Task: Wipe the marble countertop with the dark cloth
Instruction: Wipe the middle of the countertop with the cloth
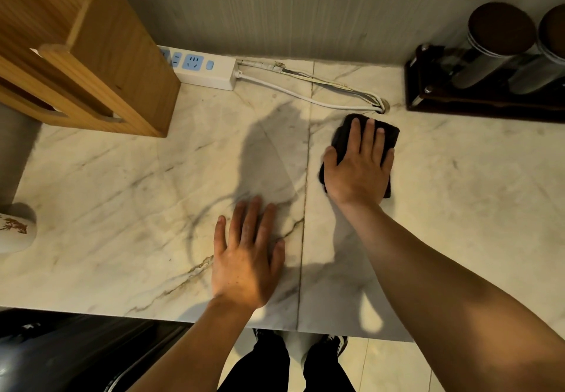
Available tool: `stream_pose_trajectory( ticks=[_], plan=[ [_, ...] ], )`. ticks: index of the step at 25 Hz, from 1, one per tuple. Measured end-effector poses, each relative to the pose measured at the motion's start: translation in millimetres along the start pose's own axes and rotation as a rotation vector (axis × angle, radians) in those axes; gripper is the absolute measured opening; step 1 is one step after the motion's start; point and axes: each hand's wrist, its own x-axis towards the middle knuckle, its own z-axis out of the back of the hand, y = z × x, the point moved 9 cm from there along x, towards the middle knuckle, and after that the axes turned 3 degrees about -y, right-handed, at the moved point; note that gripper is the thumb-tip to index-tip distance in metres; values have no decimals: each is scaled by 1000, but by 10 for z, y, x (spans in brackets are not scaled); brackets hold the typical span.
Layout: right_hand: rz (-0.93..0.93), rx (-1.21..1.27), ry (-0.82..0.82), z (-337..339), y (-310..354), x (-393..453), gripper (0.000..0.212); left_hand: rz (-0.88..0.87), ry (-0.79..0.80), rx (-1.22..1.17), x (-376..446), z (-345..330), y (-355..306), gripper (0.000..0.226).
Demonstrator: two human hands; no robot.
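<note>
The marble countertop [128,195] is pale with grey and gold veins and a seam running front to back through its middle. A dark folded cloth [389,134] lies on it right of the seam, near the back. My right hand [359,165] presses flat on top of the cloth, fingers spread toward the wall, covering most of it. My left hand [247,257] rests palm down on the bare marble left of the seam, near the front edge, fingers apart and holding nothing.
A wooden box stand [101,55] sits at the back left with a white power strip [203,68] beside it. White cables [305,91] run to a hole just behind the cloth. A dark rack with jars [489,64] stands back right. A white cup [15,232] stands at the left edge.
</note>
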Motion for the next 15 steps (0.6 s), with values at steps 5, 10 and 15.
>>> stream_pose_trajectory(
  ticks=[5,10,15],
  plan=[
    [-100,4,2,36,-136,-123,68,-5,-34,1,-2,15,-12,58],
    [-137,-5,3,75,-256,-365,68,7,-4,35,0,12,-13,60],
    [-156,-18,-5,105,-349,-681,68,2,4,46,6,10,-8,61]
  ],
)
